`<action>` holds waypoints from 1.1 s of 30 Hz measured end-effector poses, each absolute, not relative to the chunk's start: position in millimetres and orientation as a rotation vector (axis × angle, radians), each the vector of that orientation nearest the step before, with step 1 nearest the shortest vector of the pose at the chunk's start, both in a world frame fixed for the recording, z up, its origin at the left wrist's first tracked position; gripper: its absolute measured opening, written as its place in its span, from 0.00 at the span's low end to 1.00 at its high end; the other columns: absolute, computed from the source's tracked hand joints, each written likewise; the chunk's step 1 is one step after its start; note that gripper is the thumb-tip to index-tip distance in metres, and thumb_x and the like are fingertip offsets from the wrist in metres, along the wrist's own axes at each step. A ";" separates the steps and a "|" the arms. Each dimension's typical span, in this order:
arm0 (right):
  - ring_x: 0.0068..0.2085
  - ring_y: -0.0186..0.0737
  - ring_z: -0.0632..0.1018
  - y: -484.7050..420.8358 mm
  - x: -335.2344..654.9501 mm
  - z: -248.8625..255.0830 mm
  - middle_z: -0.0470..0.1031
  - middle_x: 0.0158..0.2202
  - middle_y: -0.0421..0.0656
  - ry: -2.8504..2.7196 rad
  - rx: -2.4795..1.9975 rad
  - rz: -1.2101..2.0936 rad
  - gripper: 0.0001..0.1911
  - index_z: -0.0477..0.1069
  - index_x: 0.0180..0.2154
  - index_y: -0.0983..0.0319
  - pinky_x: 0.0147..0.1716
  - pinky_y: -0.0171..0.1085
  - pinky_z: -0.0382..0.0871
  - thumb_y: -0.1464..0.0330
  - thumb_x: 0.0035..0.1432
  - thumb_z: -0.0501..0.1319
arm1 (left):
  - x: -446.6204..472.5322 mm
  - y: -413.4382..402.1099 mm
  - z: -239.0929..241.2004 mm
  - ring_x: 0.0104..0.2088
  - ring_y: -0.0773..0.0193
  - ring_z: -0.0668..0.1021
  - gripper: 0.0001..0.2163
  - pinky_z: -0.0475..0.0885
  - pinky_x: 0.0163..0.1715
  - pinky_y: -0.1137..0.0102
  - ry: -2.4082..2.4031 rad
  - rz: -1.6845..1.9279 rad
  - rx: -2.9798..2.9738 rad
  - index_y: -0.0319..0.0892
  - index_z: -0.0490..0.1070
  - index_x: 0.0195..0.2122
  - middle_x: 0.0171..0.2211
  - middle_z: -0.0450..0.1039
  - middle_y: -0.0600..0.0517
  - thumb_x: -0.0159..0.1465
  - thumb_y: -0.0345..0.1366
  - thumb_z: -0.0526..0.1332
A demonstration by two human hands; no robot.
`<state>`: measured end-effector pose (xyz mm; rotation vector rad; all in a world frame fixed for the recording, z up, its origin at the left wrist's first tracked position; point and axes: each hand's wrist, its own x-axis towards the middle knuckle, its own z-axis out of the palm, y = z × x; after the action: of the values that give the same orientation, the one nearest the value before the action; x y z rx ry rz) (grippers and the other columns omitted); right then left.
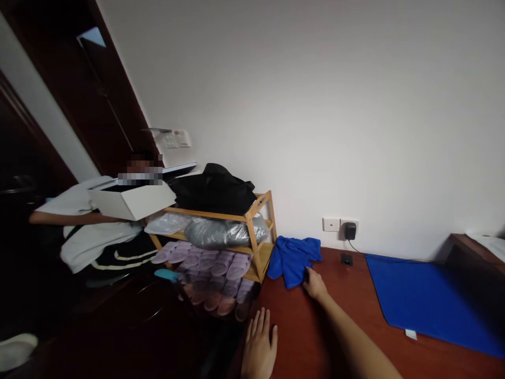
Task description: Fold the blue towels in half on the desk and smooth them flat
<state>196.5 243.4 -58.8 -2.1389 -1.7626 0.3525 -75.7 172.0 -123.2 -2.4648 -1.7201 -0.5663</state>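
Observation:
A crumpled blue cloth (291, 259) lies on the reddish-brown tabletop (292, 326), near the wall and beside the wooden rack. My right hand (315, 284) reaches forward to its near right edge, fingers closed on the fabric. Part of the grip is hidden by the back of the hand. Palm down, my left hand (260, 343) rests at the table's left edge with its fingers stretched out and nothing in it.
Left of the table, a wooden rack (252, 231) carries a black bag (215, 189), plastic-wrapped items and several lilac slippers (236, 266). A person holds a white box (138, 202) at far left. A flat blue mat (430, 300) and black plug (350, 230) are on the right.

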 end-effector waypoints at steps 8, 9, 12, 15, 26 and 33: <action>0.56 0.51 0.73 237.5 181.6 -47.2 0.74 0.54 0.53 -1.782 -2.113 0.317 0.14 0.76 0.46 0.60 0.53 0.44 0.66 0.66 0.68 0.52 | -76.9 176.2 -133.9 0.69 0.49 0.65 0.26 0.62 0.68 0.50 -1.713 -0.599 -2.464 0.43 0.61 0.68 0.69 0.62 0.47 0.72 0.46 0.47; 0.56 0.51 0.73 232.2 179.6 -44.9 0.74 0.54 0.52 -1.803 -2.081 0.323 0.13 0.76 0.45 0.60 0.53 0.44 0.66 0.67 0.67 0.54 | -76.7 175.9 -133.3 0.69 0.49 0.65 0.26 0.62 0.68 0.50 -1.718 -0.599 -2.462 0.42 0.62 0.68 0.69 0.62 0.47 0.72 0.46 0.47; 0.51 0.47 0.77 209.3 174.0 -35.9 0.78 0.47 0.50 -1.845 -1.967 0.377 0.08 0.74 0.40 0.60 0.51 0.40 0.67 0.67 0.65 0.57 | -75.8 174.5 -130.2 0.69 0.49 0.65 0.27 0.63 0.67 0.50 -1.727 -0.593 -2.465 0.41 0.62 0.68 0.69 0.62 0.46 0.73 0.47 0.46; 0.39 0.43 0.81 183.9 175.1 -13.3 0.80 0.36 0.44 -1.808 -1.853 0.427 0.08 0.72 0.38 0.58 0.42 0.36 0.70 0.65 0.68 0.55 | -74.9 173.6 -126.9 0.69 0.50 0.65 0.27 0.63 0.67 0.50 -1.733 -0.591 -2.453 0.40 0.63 0.68 0.69 0.62 0.46 0.73 0.46 0.46; 0.34 0.40 0.76 123.1 231.3 312.6 0.77 0.35 0.43 -1.444 -1.326 -0.128 0.29 0.69 0.47 0.61 0.36 0.38 0.68 0.45 0.69 0.45 | -70.1 172.9 -111.1 0.67 0.49 0.67 0.26 0.63 0.66 0.51 -1.717 -0.554 -2.444 0.36 0.67 0.65 0.67 0.65 0.41 0.71 0.43 0.48; 0.26 0.38 0.73 -3.6 255.1 428.9 0.76 0.27 0.41 -1.338 -1.312 -0.558 0.27 0.72 0.44 0.59 0.29 0.37 0.64 0.44 0.65 0.53 | -69.4 168.6 -99.0 0.66 0.48 0.69 0.25 0.63 0.66 0.51 -1.678 -0.561 -2.428 0.38 0.68 0.64 0.66 0.67 0.40 0.70 0.41 0.50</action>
<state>255.1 -3.6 428.9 -1.3116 -1.3383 -0.5577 -69.4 168.6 -99.0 -2.4284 -1.6779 -0.5614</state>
